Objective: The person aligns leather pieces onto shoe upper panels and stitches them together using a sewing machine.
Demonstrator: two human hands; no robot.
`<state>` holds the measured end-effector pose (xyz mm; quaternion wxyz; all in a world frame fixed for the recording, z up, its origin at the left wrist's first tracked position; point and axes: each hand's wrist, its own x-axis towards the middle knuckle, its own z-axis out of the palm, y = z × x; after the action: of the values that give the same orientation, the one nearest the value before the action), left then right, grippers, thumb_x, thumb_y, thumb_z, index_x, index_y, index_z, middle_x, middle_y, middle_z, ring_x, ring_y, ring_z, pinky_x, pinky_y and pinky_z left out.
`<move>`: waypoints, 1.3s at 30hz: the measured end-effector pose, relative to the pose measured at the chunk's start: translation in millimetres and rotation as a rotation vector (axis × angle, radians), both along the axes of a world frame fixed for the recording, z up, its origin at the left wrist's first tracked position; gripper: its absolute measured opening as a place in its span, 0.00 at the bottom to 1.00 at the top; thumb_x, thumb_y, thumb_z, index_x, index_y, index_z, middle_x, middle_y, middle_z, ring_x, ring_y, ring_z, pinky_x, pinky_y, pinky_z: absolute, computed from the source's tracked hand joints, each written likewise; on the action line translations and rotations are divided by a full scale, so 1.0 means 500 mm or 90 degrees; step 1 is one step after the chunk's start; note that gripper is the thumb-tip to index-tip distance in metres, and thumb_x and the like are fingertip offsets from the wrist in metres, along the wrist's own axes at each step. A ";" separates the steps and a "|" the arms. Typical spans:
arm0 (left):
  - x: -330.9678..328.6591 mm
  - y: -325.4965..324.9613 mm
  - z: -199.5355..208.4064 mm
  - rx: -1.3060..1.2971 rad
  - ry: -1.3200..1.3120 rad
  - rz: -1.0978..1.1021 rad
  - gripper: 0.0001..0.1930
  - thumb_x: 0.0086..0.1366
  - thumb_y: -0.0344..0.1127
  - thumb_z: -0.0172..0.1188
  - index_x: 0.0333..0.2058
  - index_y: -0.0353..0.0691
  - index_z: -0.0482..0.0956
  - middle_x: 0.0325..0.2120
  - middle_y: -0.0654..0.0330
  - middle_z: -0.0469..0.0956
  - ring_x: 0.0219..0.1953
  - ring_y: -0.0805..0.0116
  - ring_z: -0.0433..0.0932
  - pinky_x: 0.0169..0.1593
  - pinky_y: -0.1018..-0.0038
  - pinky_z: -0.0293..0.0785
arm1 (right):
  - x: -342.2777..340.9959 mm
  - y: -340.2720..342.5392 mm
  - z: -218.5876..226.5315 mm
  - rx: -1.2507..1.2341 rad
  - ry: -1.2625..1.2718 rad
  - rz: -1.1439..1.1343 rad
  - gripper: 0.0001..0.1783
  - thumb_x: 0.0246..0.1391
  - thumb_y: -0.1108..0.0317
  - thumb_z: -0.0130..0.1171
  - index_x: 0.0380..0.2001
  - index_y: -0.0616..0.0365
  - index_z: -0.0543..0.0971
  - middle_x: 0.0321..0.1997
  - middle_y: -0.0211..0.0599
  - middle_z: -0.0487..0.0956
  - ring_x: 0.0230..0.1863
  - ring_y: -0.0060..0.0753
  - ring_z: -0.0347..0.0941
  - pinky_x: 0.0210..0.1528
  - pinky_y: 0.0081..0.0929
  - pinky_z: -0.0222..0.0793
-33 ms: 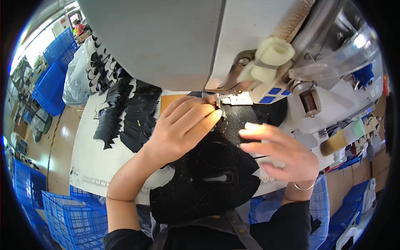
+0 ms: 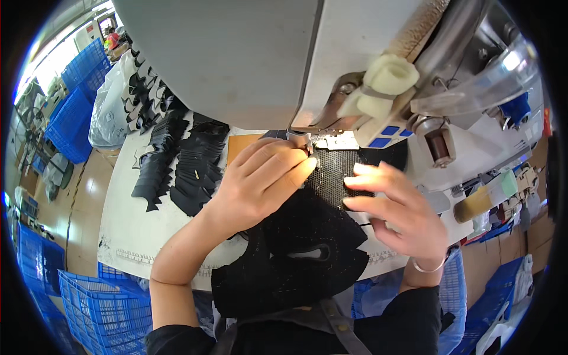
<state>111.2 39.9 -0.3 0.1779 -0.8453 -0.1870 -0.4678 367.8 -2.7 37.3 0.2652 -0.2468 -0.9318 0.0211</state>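
Note:
A dark textile piece, with black fabric (image 2: 284, 236) and a perforated mesh part (image 2: 330, 177), lies under the sewing machine's needle area (image 2: 307, 142) and drapes toward my lap. It has an oval slot. My left hand (image 2: 260, 177) is closed, its fingertips drawn together at the piece's edge beside the presser foot; what lies between them is partly hidden. Over the right side of the mesh, my right hand (image 2: 405, 210) has its fingers apart and holds nothing. Whether those fingertips touch the mesh is unclear.
The grey machine head (image 2: 219, 59) fills the top. Stacks of black cut pieces (image 2: 198, 165) lie on the white table (image 2: 127, 225) to the left. A thread bobbin (image 2: 438, 148) sits at the right. Blue crates (image 2: 106, 307) stand on the floor.
My right hand has shifted slightly up and left, its fingers a little further over the mesh. The left hand stays at the presser foot.

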 end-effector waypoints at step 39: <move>-0.085 0.020 0.021 -0.924 -0.128 -0.229 0.13 0.63 0.34 0.65 0.43 0.31 0.81 0.28 0.66 0.79 0.29 0.84 0.72 0.33 0.85 0.68 | -0.102 0.012 -0.052 0.458 0.062 -0.094 0.09 0.37 0.70 0.67 0.28 0.52 0.82 0.32 0.24 0.78 0.32 0.25 0.74 0.42 0.28 0.65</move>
<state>68.6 49.8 10.3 -0.5208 -0.7209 -0.3226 -0.3240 316.8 3.3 11.4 0.3797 -0.2031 -0.8455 -0.3156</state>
